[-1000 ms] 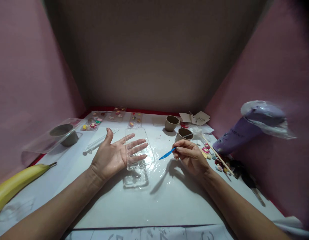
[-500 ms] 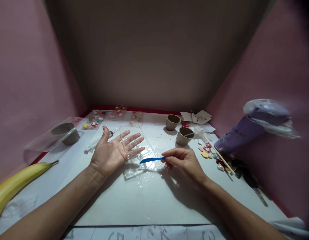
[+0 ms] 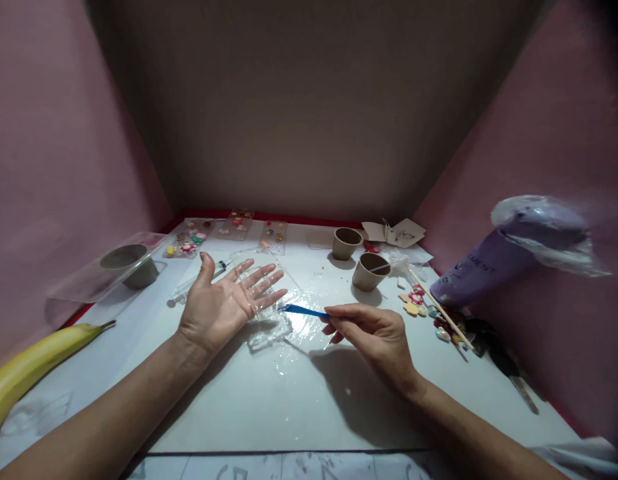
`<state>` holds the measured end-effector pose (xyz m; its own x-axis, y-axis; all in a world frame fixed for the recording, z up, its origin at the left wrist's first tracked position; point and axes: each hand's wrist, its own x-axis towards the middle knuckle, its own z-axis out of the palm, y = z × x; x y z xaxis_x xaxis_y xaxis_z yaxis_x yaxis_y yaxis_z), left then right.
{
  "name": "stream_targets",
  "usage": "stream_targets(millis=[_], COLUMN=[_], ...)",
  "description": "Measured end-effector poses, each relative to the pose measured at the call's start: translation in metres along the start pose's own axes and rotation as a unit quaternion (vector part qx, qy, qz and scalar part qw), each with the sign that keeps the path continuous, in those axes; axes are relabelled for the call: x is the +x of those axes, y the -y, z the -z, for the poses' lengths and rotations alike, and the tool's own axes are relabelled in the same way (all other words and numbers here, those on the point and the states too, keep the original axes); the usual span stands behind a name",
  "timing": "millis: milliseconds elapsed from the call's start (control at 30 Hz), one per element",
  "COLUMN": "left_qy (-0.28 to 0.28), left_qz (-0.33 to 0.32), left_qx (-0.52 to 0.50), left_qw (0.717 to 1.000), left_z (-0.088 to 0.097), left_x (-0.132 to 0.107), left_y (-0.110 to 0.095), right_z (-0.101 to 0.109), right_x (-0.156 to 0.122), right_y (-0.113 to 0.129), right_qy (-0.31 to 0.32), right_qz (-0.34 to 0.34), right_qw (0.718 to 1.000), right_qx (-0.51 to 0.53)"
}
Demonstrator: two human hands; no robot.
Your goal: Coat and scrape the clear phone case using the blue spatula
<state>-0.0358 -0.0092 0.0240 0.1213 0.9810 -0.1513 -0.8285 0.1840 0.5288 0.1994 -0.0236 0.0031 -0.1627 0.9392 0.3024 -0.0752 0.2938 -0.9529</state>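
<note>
My left hand [image 3: 219,299] is raised palm up with its fingers spread, and the skin of the palm and fingers looks wet and shiny. Between thumb and fingers, my right hand [image 3: 371,337] pinches a small blue plastic knife [image 3: 305,311]. Its blade points left, close to the fingertips of my left hand; whether they touch I cannot tell. Below and behind the hands, a clear plastic piece [image 3: 266,340] lies on the white board [image 3: 269,413], with glossy wet spots around it. Part of the clear piece is hidden by my left hand.
Two brown cups [image 3: 347,244] stand at the back right. Small charms [image 3: 413,303], a wooden stick [image 3: 441,310] and a purple bag [image 3: 489,267] lie on the right. At left are a clear container [image 3: 109,273], a grey cup [image 3: 139,273], a syringe [image 3: 186,290] and a banana [image 3: 43,353].
The blue knife's blade has tilted up and moved slightly nearer my left fingertips. My right hand has turned a little, while my left hand stays nearly where it was.
</note>
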Motion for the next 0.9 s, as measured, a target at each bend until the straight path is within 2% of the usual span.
stream_targets(millis=[367, 533, 900], left_qy=[0.0, 0.012, 0.009], left_qz=[-0.011, -0.007, 0.001], left_qx=[0.008, 0.009, 0.002], left_qw=[1.0, 1.0, 1.0], left_z=[0.0018, 0.0037, 0.0018], left_x=[0.0012, 0.002, 0.0012], left_y=[0.0019, 0.002, 0.0011], right_z=[-0.0012, -0.0013, -0.0033], right_x=[-0.0058, -0.008, -0.0074], right_y=[0.0008, -0.0023, -0.0032], right_qy=[0.025, 0.031, 0.034], right_qz=[0.064, 0.07, -0.004], right_qw=[0.997, 0.997, 0.997], right_qx=[-0.037, -0.031, 0.076])
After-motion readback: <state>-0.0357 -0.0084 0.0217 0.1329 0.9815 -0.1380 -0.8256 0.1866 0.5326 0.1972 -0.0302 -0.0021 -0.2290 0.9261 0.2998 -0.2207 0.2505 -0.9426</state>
